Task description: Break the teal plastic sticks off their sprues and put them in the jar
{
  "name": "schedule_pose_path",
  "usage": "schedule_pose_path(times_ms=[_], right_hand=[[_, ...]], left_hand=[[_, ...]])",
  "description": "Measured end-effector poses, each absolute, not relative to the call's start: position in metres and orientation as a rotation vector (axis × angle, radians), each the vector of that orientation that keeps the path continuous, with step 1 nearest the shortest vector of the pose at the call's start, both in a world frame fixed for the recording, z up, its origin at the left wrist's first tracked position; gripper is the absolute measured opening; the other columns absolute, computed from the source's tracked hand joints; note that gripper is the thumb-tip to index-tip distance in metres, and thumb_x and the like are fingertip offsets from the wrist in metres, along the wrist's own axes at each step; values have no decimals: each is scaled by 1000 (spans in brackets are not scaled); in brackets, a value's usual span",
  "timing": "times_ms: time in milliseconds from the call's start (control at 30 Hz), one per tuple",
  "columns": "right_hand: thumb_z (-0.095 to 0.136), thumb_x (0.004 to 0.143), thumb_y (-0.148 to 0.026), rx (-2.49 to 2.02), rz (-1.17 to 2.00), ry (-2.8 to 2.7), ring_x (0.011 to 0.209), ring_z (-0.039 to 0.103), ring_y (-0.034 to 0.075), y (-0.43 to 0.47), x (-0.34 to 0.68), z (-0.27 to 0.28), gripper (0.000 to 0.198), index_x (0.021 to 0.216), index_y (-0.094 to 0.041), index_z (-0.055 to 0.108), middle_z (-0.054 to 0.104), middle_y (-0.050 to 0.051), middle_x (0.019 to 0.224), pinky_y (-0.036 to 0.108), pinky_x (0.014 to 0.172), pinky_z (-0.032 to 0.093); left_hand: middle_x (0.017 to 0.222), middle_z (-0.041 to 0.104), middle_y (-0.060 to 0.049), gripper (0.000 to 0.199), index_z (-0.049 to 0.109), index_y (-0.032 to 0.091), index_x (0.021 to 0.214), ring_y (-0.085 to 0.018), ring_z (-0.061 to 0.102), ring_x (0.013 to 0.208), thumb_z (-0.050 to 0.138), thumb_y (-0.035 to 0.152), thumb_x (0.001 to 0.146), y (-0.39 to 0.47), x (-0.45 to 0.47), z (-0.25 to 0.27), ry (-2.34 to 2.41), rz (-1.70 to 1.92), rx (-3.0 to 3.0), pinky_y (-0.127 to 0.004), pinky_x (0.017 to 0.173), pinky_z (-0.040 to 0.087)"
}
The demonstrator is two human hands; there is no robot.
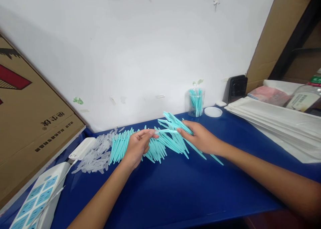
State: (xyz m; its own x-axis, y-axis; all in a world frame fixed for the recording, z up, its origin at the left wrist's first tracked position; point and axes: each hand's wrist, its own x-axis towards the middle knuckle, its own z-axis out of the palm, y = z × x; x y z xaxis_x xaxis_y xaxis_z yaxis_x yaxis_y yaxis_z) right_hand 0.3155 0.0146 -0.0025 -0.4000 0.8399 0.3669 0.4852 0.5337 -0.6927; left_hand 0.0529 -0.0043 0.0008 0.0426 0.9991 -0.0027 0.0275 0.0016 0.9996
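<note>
My right hand [200, 137] is closed around a fanned bundle of slim teal plastic sticks [174, 120]. One teal stick [167, 131] points out of that hand toward the left, under the right thumb. My left hand [136, 148] pinches its far end between thumb and fingertips; something pale and translucent seems to be there, too small to make out. Beneath and between the hands lies a long row of similar teal sticks [121, 145] on the blue tabletop [165, 192]. Left of the row is a heap of small translucent plastic sleeves [96, 153].
A clear jar [190, 109] of teal sticks stands by the wall, beside a round white lid [213, 112]. White sheets [276, 118] and a bottle [304, 97] are at right. A power strip [40, 195], white box [82, 148] and carton [32, 122] are at left.
</note>
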Motion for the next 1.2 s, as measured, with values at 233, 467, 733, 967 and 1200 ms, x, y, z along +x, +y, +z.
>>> schedule_pose_path(times_ms=[233, 467, 733, 967, 1200], right_hand=[[42, 107, -54, -1064, 710, -2113, 68, 46, 16, 7, 309, -5, 39, 83, -23, 43, 49, -2, 76, 30, 64, 35], [42, 106, -55, -1034, 709, -2095, 65, 44, 16, 6, 307, -7, 40, 81, -23, 40, 48, -2, 74, 30, 61, 35], [40, 107, -54, -1111, 628, -2074, 71, 46, 18, 16, 313, -8, 40, 82, -23, 42, 49, 0, 77, 32, 66, 36], [38, 107, -57, -1126, 637, -2089, 72, 47, 19, 15, 312, -6, 42, 82, -23, 43, 49, 1, 78, 32, 67, 38], [40, 104, -62, -1150, 672, -2094, 81, 57, 24, 12, 310, -7, 46, 86, -22, 52, 58, 4, 82, 34, 73, 45]], left_hand=[[94, 79, -11, 40, 80, 16, 103, -2, 22, 42, 76, 53, 87, -10, 56, -2, 1203, 1047, 1454, -24, 41, 16], [56, 54, 5, 36, 71, 14, 85, -3, 17, 42, 76, 50, 88, -12, 63, -4, 1067, 1061, 1234, -21, 40, 15], [50, 22, 8, 42, 57, 16, 67, -7, 21, 39, 54, 51, 91, 1, 41, 2, 922, 1184, 521, -19, 33, 15], [63, 35, 4, 23, 57, 16, 79, -9, 35, 45, 60, 39, 82, -1, 39, 7, 839, 1238, 458, -18, 32, 20], [76, 48, -2, 40, 52, 16, 88, -10, 42, 51, 53, 3, 50, 2, 43, 0, 895, 1331, 470, -18, 36, 27]])
